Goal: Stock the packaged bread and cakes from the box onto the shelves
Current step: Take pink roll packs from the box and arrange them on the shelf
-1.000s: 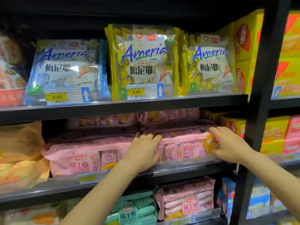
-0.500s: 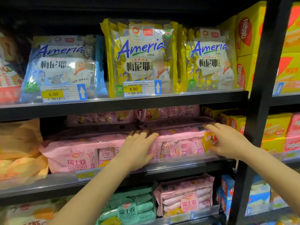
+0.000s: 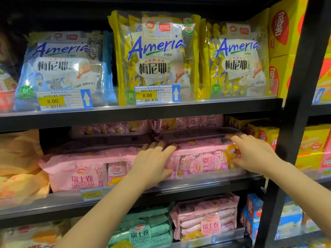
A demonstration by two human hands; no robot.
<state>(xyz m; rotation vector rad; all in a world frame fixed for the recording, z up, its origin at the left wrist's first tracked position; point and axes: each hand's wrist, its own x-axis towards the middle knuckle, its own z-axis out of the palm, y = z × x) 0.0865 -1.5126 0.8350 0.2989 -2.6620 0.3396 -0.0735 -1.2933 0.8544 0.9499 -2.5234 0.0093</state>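
Observation:
A pink Swiss roll pack (image 3: pixel 202 158) lies at the front right of the middle shelf (image 3: pixel 197 185), with more pink packs stacked above and behind it. My left hand (image 3: pixel 152 163) lies flat over its left end, fingers on its top edge. My right hand (image 3: pixel 250 151) grips its right end, fingers over the top. Another pink Swiss roll pack (image 3: pixel 80 170) lies beside it on the left. The box is out of view.
The upper shelf holds a blue Ameria bag (image 3: pixel 60 68) and two yellow Ameria bags (image 3: pixel 157 56). Green (image 3: pixel 143 228) and pink (image 3: pixel 206 217) Swiss roll packs fill the lower shelf. A black upright post (image 3: pixel 293 122) stands right of my hands. Orange bags (image 3: pixel 19 163) sit left.
Both hands stay on the pink pack; the fingers have slid slightly further over its top edge. The view has tilted a little upward.

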